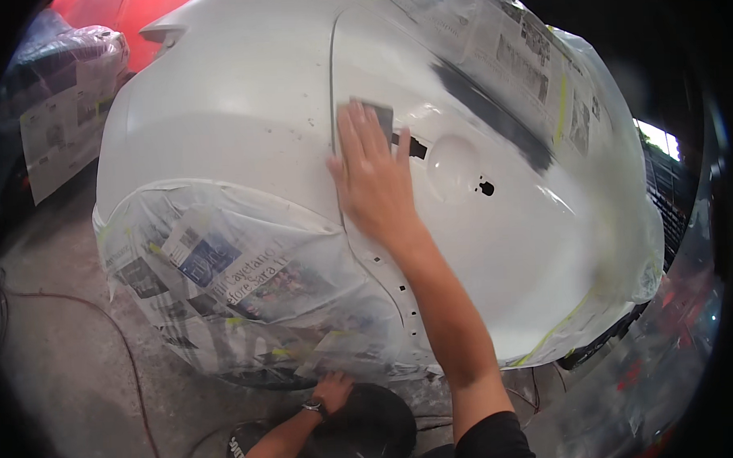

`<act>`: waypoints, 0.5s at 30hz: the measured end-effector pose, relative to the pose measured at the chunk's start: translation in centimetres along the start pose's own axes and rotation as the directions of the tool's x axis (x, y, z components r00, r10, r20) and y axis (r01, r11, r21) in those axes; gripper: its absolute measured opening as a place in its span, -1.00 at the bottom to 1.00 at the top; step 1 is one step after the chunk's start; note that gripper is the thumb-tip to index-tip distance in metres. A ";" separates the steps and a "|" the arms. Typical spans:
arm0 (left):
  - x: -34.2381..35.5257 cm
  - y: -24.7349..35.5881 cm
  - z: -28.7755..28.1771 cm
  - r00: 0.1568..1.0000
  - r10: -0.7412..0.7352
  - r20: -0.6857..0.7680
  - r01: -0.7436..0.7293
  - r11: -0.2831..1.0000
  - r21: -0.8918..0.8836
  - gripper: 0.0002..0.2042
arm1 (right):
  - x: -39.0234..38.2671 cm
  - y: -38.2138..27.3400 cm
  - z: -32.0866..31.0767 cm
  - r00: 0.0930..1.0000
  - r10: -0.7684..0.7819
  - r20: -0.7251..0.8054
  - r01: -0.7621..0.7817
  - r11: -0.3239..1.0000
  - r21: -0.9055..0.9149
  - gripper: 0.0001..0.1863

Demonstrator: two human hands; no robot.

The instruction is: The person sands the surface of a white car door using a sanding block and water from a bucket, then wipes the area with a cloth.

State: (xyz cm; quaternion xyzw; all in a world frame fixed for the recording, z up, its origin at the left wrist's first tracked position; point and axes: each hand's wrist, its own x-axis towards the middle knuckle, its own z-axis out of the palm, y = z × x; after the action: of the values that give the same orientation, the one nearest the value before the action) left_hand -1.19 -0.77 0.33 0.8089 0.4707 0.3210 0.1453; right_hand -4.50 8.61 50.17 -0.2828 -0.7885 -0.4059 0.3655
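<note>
My right hand [372,168] lies flat on the white door panel [481,265] of a car body, thumb and fingers extended. Under its fingers is a dark grey square sheet [379,119] that looks like sandpaper, pressed to the panel beside the curved door gap. A black slot [416,148] and a round recess [454,159] lie just right of the fingertips. Low in the view, my left hand [334,390], with a watch at its wrist, rests by a dark rounded shape [373,431] below the masked wheel area. Its fingers look loosely spread and nothing shows in them.
Plastic film and newspaper [247,265] cover the wheel area, and more masking [522,54] covers the windows. A dark grey patch [491,111] marks the panel. A thin hose [128,350] crosses the concrete floor. Another masked vehicle part [63,102] stands at far left.
</note>
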 end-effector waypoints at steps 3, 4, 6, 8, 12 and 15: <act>0.1 -0.4 0.6 1.000 0.002 0.005 -0.002 1.000 -0.002 -0.76 | -0.3 0.7 -0.1 1.000 -0.005 0.015 0.005 1.000 -0.022 -0.36; 0.0 -0.5 1.2 1.000 0.012 0.007 -0.012 1.000 0.001 -0.76 | 1.3 1.3 0.0 1.000 0.022 0.009 -0.022 1.000 -0.004 -0.37; 0.3 0.2 2.0 0.997 0.070 -0.043 -0.068 0.997 0.045 -0.76 | 6.1 2.9 0.4 0.996 0.091 0.008 -0.091 0.996 0.021 -0.40; 0.2 0.2 2.1 0.997 0.077 -0.030 -0.075 0.996 0.054 -0.76 | 6.2 2.4 1.8 0.995 0.089 -0.053 -0.088 0.996 0.023 -0.39; 0.5 -0.9 1.1 1.000 0.032 -0.002 -0.032 0.999 0.018 -0.77 | 0.5 0.3 0.2 1.000 -0.015 0.003 0.015 0.995 0.098 -0.37; 0.1 -1.0 0.9 0.996 0.057 -0.067 -0.058 0.998 -0.006 -0.78 | -5.2 0.9 -2.6 0.996 -0.006 0.092 0.001 0.999 0.052 -0.30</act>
State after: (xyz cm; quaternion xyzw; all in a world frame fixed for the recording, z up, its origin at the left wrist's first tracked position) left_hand -1.23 -0.10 -0.80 0.8104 0.4504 0.3537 0.1234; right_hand 0.00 6.10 47.38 -0.2903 -0.8153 -0.3726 0.3349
